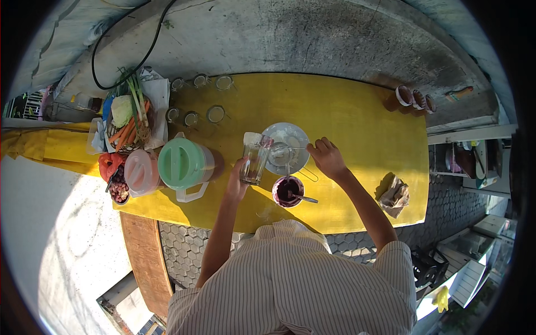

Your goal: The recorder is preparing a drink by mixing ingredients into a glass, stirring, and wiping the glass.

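Note:
My left hand [238, 181] is closed around a ribbed clear glass [254, 165], which lies tilted with white and purplish stuff about its rim. My right hand [327, 158] grips the thin handle of a metal spoon [291, 147], its head at the glass's rim. Under the spoon is a pale bowl [279, 168] with white contents and a clear utensil or small cup in it. Nearer to me stands a cup [274, 197] of dark purple paste, a metal spoon [309, 199] resting in it.
Left are a green-lidded pitcher [182, 158], a pink-lidded pitcher [140, 171], a basket of vegetables [125, 125] and a bowl of grapes [119, 190]. Several glass mugs [216, 114] stand behind. Right are brown-filled cups [404, 96] and a crumpled bag [395, 196] on the yellow table [356, 125].

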Motion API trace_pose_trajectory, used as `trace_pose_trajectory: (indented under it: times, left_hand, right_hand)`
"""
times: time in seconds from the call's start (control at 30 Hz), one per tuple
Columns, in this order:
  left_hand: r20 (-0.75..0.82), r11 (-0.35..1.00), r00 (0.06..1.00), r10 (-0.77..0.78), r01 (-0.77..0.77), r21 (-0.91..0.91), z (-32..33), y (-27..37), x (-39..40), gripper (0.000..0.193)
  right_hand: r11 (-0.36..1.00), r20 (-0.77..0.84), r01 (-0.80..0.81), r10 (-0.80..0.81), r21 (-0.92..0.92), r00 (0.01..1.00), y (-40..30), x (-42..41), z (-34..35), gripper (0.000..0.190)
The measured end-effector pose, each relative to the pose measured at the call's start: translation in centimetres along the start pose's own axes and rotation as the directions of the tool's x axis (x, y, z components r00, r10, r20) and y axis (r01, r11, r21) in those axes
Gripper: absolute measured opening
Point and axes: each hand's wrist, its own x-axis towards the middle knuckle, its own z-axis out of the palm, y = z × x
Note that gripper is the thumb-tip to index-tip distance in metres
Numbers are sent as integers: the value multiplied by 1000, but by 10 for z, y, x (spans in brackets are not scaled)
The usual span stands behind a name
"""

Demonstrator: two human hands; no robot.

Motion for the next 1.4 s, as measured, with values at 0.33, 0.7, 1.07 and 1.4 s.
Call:
trace_pose_trajectory:
  times: [0.33,0.7,1.07,1.4]
  left_hand:
    - [54,1000,999,-10,8,29,-1,-1,2,37]
    - [-29,998,999,30,-31,-46,-19,-1,-4,35]
    - [-22,1000,1000,19,-20,-15,-9,1,-10,37]
    - [31,999,999,-11,10,43,-7,1,-8,39]
  right_hand:
    - [992,-139,-83,69,-92,988,17,-8,13,24]
    - [956,67,273,-281,107,957,39,88,14,30]
    - [968,207,135,-179,214,962,61,91,-1,11]
    - [983,461,-27,-61,183,885,65,88,-1,10]
